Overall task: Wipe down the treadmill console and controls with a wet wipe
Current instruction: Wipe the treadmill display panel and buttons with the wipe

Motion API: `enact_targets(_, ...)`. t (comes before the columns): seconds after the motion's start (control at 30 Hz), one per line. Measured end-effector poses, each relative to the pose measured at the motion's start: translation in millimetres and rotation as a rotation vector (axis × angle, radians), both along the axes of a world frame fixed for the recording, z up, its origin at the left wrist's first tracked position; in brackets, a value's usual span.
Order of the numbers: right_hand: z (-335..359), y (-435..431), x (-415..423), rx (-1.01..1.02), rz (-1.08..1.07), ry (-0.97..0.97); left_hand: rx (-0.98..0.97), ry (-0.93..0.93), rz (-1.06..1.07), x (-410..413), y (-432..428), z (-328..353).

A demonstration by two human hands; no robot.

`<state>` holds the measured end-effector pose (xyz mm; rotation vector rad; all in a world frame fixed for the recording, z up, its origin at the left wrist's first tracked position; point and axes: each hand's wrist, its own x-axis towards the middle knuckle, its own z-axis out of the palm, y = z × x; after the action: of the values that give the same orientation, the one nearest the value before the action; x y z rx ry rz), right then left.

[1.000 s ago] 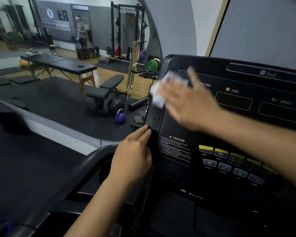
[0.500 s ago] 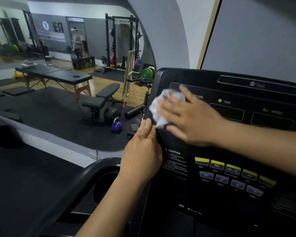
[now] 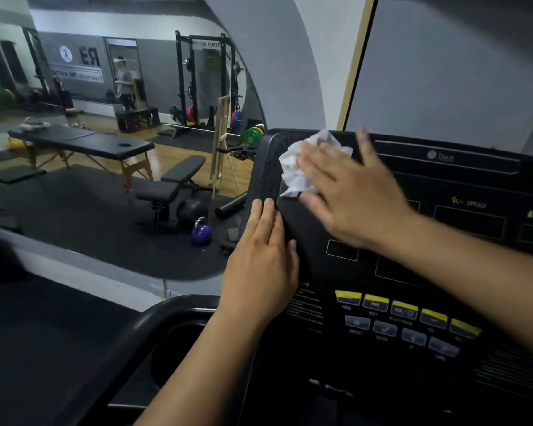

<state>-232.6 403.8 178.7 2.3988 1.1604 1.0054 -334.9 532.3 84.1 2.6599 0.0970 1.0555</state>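
wipe (image 3: pixel 299 167) first: it is white, wet and all crumpled, and it sits at the top left corner of the black treadmill console (image 3: pixel 268 167). the right hand (image 3: pixel 351 192) lies flat on it with straight, spread fingers. it is pressing the wipe on the console, not squeezing it. a bit of the wipe pokes out past the fingertips. the hand looks blurry, so i think it is rubbing.

the left hand (image 3: pixel 262 265) rests flat on the left edge of the console, just below the wipe, fingers straight and side by side. it holds nothing. i think it is there to steady things.

the wipe looks soft, thin and very light. being wet, it should slide easily on the smooth console, but it could bunch up or slip out from under the palm. a flat hand on the middle of it seems the best way to hold it. it might tear if dragged hard over an edge.

the console is hard and stiff. the yellow and grey buttons (image 3: pixel 403 312) sit lower down, well apart from the wipe. i think they are yet to be done. a soft push would be wise there.
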Motion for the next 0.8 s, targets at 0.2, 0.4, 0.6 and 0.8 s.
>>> enact_targets(0.2, -3, -17, 5, -0.074, 0.05, -0.062, -0.032, -0.023, 0.004, -1, 1, 3)
enact_targets(0.4, -32, -15, -13, -0.061, 0.055, 0.031, 0.035, 0.053, 0.058, -1, -6, 9)
enact_targets(0.6, 3, -20, 0, 0.112, -0.101, 0.029, 0.115, 0.106, 0.008, 6, -21, 21)
enact_targets(0.8, 0, -42, 10, 0.047, -0.037, -0.012, 0.016, 0.125, -0.038, 6, -22, 23)
